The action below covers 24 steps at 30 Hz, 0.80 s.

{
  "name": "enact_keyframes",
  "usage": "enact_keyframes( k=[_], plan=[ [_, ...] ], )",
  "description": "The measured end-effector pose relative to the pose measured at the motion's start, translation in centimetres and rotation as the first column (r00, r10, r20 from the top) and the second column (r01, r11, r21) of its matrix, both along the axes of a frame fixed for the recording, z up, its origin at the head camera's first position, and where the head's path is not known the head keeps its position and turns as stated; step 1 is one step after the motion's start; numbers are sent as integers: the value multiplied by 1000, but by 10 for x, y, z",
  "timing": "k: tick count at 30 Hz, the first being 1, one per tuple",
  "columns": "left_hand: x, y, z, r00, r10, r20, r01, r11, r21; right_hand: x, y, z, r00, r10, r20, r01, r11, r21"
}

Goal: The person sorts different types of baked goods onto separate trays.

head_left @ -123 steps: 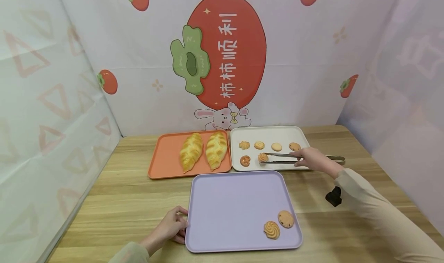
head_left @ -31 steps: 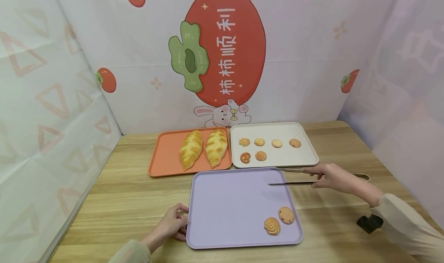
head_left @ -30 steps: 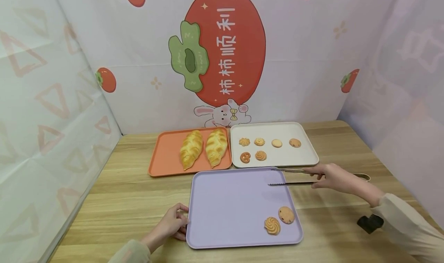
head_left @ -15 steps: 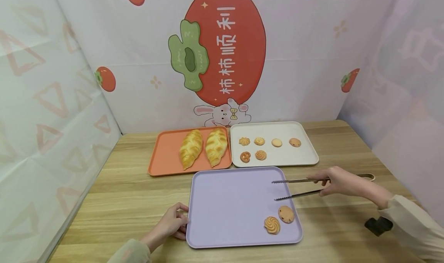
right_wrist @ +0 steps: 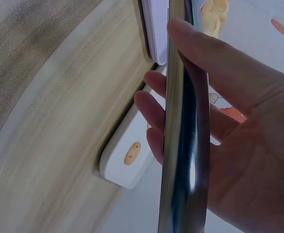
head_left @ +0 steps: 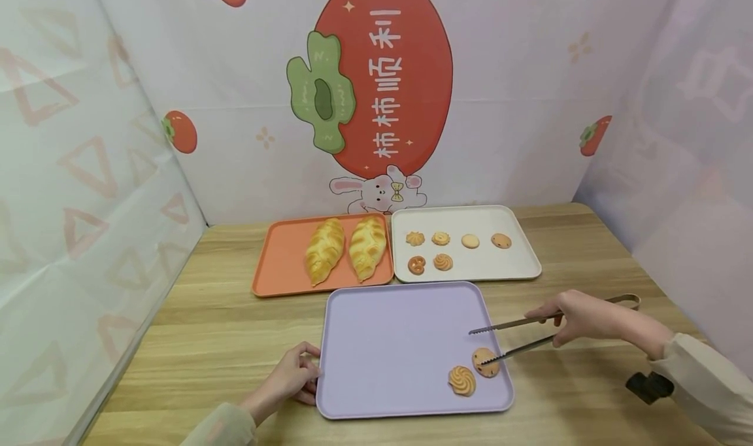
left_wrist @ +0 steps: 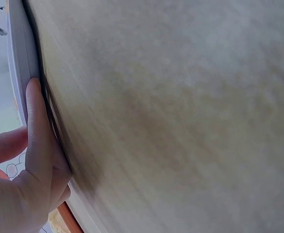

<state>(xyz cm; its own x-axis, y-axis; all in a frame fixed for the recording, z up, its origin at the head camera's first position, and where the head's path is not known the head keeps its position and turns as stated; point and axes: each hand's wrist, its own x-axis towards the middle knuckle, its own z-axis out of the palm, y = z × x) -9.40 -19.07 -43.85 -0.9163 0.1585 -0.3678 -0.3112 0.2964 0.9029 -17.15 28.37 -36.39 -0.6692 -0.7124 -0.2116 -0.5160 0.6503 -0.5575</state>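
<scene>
My right hand [head_left: 594,318] grips metal tongs [head_left: 518,351], with the arms spread apart. One serrated tip overlaps a chip-dotted cookie [head_left: 485,364] on the lilac tray [head_left: 400,335]; the other stops over bare tray farther back. A swirl cookie [head_left: 461,382] lies just left of it. In the right wrist view, the thumb presses one side of the tongs [right_wrist: 183,145] while the fingers show beyond them. At the tray's left edge rests my left hand [head_left: 291,375], its fingers touching the outer side of the rim.
Behind stands a cream tray [head_left: 494,266] with several cookies, a pretzel [head_left: 416,265] among them. Beside it, an orange tray [head_left: 282,263] carries two braided loaves [head_left: 367,246]. A printed cloth [head_left: 235,171] walls the wooden table [head_left: 217,322].
Earlier the tongs held a swirl cookie over the cream tray; it now lies there. My right hand has drawn the spread tongs back and down to the chip-dotted cookie. The left hand stays.
</scene>
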Motion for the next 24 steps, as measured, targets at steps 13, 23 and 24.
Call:
enact_keyframes(
  k=[13,23,24],
  plan=[
    [-1,-1,-3,1000,-11,-2,11,1000,4,10,-2,-2,1000,6,-8,-6,999,50],
    [-1,-2,-4,1000,-11,-4,11,1000,0,13,-2,-5,997,19,-81,-13,997,74],
    [-1,-2,-4,1000,-11,-5,11,1000,1,13,-2,-6,995,23,-93,-16,997,74]
  ],
)
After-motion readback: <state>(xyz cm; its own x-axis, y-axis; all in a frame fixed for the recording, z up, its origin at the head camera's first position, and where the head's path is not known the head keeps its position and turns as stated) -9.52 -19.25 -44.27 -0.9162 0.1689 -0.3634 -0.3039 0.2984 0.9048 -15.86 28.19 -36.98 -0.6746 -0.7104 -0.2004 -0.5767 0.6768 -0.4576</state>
